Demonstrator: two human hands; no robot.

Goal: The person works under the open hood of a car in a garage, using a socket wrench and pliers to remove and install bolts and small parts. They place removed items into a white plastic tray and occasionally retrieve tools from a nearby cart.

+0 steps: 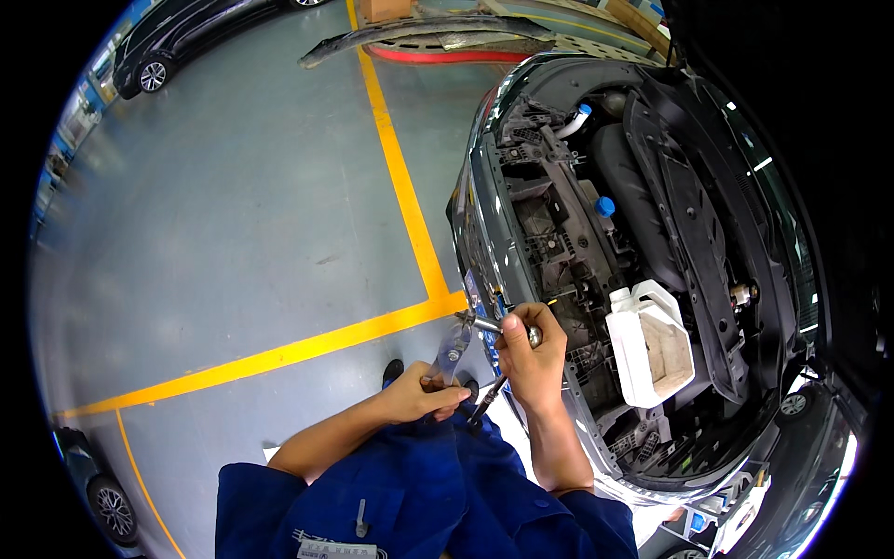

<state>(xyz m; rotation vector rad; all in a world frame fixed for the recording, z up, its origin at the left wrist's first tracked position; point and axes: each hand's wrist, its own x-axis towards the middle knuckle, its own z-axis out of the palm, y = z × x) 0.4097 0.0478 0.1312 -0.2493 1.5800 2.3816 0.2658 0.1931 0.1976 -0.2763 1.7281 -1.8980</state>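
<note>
Left hand (419, 396) at 6 o'clock, fingers curled tight round lower end of metal bracket (453, 347). Bracket's long axis ran 7 to 1 o'clock, upper end pointing at ratchet (501, 327). Right hand (533, 359) clenched round ratchet; its handle emerged below fist, pointing 7 o'clock, head toward 10. Both just beside car (652, 279) front, over grey floor (233, 214) with yellow line (400, 177). White tank (649, 340) at 3 o'clock.
</note>
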